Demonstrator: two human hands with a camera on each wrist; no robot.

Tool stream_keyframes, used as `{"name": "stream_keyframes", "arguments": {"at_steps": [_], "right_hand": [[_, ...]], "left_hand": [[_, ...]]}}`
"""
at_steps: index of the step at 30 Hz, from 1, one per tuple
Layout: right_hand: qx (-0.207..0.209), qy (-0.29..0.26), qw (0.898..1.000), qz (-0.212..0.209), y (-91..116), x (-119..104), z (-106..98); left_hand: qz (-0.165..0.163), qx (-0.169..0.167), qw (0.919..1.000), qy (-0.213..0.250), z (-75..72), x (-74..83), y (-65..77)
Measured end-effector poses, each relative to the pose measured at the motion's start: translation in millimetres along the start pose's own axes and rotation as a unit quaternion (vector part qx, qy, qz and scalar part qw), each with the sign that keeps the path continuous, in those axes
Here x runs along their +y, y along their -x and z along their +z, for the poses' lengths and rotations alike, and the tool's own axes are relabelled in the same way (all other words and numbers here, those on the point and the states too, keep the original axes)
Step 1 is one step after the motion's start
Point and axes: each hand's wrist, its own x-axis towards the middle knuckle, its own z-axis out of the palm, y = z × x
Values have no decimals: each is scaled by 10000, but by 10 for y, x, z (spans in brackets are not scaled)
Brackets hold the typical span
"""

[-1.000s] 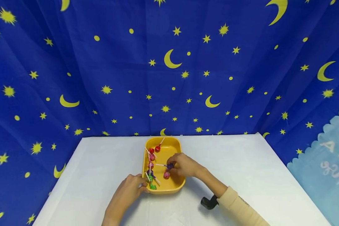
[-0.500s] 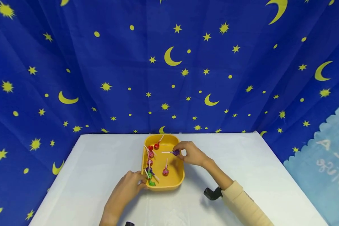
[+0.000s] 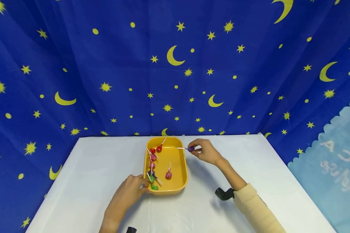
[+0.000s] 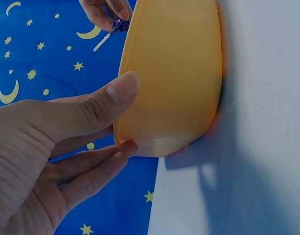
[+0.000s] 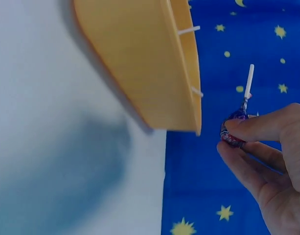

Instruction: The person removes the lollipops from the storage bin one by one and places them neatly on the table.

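My right hand point(image 3: 207, 152) pinches a purple-wrapped lollipop point(image 5: 234, 128) by its candy head, raised near the far right rim of a yellow tray point(image 3: 178, 161). Its white stick points left, over the tray. With thumb and fingers, my left hand point(image 3: 130, 190) grips the tray's near left corner; the left wrist view shows the thumb point(image 4: 123, 89) against the outer wall. Inside the tray, red, pink, purple and green lollipops lie in a row along the left wall. One pink lollipop point(image 3: 168, 175) lies apart from them, its stick toward the far end.
The tray stands on a white table point(image 3: 105, 161). Behind rises a blue curtain point(image 3: 128, 71) with yellow stars and moons. A light blue panel with lettering point(image 3: 332, 155) hangs at the right. Below the right wrist, a black piece point(image 3: 224, 194) juts from the sleeve.
My right hand has lifted the purple lollipop from inside the tray and carried it up, away and right, past the right rim. The left hand keeps its grip on the corner.
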Motion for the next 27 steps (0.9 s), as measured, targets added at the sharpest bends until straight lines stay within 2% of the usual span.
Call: {"name": "stream_keyframes", "arguments": {"at_steps": [6,13,19,23,27], "right_hand": [[296,53,9992,271,33,163,-55],[511,31,9981,328,99,392,-36],[876,139,9954,363,133,641,24],[802,279,9928,843,162,744,48],[617,440,9913,1079,180,812,81]], "left_hand": [[138,148,9998,-34,-27,-43,-34],[485,142,9974,509,-13,-108,1],[409,213,9973,569,6,-97,-9],[428,184,9970,610,10,-95,-26],[511,133,9965,641,10,-105,-19]]}}
